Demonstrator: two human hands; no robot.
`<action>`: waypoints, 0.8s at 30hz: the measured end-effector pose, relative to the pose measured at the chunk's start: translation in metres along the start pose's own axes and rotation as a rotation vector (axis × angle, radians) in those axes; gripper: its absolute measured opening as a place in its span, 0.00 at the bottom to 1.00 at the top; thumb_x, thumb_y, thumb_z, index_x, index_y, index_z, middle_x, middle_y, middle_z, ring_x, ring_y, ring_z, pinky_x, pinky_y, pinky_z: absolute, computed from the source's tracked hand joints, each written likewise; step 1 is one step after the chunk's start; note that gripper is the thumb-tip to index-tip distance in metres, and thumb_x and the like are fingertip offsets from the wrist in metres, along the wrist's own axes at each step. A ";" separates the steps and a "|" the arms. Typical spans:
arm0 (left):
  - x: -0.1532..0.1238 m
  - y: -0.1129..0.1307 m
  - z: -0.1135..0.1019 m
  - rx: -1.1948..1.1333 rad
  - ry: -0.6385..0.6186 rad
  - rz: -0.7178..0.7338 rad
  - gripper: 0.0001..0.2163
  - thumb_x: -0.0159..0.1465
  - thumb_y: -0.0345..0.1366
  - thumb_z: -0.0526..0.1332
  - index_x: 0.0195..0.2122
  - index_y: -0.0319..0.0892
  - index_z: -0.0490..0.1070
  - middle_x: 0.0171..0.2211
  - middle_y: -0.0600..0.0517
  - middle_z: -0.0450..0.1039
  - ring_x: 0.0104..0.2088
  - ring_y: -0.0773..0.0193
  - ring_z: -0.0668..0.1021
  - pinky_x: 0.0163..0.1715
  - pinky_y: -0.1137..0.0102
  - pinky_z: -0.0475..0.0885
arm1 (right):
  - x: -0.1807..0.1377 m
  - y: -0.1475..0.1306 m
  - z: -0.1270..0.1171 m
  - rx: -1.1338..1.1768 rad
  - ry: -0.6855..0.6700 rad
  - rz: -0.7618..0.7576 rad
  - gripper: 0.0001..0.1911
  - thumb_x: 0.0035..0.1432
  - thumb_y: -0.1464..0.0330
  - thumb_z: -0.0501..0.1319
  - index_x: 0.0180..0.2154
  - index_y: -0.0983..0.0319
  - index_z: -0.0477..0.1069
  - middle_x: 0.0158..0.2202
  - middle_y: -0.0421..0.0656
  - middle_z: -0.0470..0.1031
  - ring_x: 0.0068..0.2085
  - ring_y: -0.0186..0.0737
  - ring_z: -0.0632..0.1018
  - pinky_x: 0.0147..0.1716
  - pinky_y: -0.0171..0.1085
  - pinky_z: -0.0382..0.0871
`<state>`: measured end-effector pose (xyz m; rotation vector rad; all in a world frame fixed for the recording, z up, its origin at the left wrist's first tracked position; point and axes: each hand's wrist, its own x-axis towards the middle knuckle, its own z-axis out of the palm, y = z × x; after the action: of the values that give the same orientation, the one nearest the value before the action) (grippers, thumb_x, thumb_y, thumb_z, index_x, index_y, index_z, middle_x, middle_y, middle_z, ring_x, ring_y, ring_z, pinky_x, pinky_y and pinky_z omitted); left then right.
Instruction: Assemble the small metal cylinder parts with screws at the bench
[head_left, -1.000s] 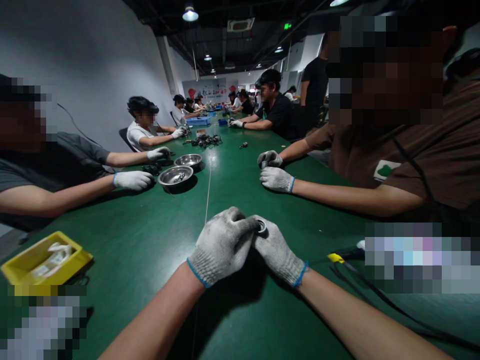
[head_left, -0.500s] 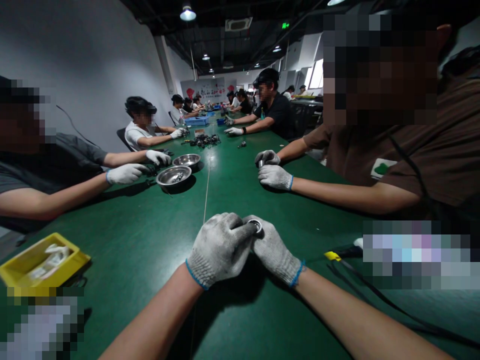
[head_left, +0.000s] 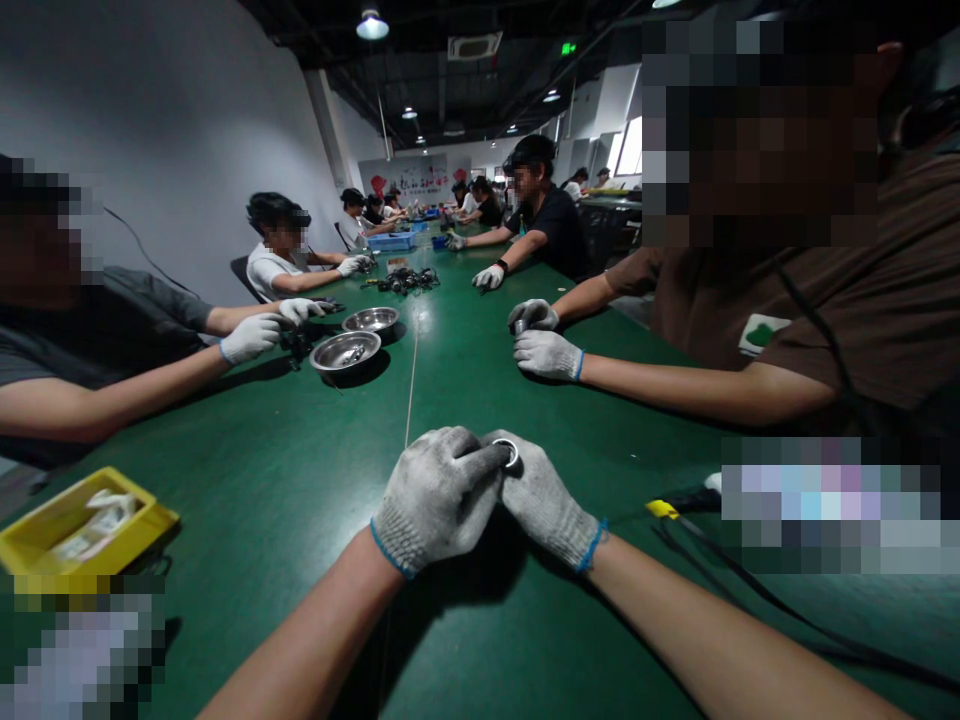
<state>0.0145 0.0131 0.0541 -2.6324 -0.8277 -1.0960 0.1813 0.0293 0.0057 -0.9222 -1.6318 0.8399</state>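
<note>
My left hand (head_left: 435,495) and my right hand (head_left: 546,500) wear grey knit gloves and meet over the green table (head_left: 300,480). Both are closed around a small metal ring (head_left: 508,453), which shows between the fingertips. My left thumb and fingers press against its left side. My right hand cups it from the right and below.
A yellow tray (head_left: 82,520) with white parts sits at the near left. Two steel bowls (head_left: 346,350) stand further up the table. A black cable with a yellow tag (head_left: 664,508) lies at my right. Gloved co-workers sit along both sides; one person's hands (head_left: 544,345) rest ahead on the right.
My hands have stayed together on the ring, shifting only slightly. The co-worker at the left has drawn a gloved hand back towards the bowls.
</note>
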 end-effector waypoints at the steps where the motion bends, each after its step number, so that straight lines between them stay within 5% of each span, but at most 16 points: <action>1: 0.000 0.000 0.000 -0.006 0.006 0.002 0.11 0.70 0.33 0.58 0.48 0.42 0.77 0.34 0.47 0.76 0.31 0.60 0.77 0.32 0.66 0.74 | 0.000 0.000 0.000 -0.001 -0.001 -0.001 0.07 0.53 0.74 0.59 0.32 0.60 0.74 0.32 0.41 0.81 0.33 0.39 0.79 0.36 0.35 0.74; 24: -0.005 -0.003 0.004 -0.005 0.072 0.029 0.10 0.70 0.32 0.58 0.48 0.39 0.77 0.34 0.46 0.77 0.31 0.61 0.77 0.32 0.66 0.75 | -0.001 -0.001 0.001 0.007 -0.031 0.005 0.04 0.55 0.73 0.61 0.33 0.60 0.74 0.32 0.41 0.80 0.34 0.39 0.78 0.36 0.35 0.73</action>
<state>0.0126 0.0147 0.0479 -2.5844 -0.7710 -1.1791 0.1805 0.0278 0.0056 -0.9131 -1.6529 0.8670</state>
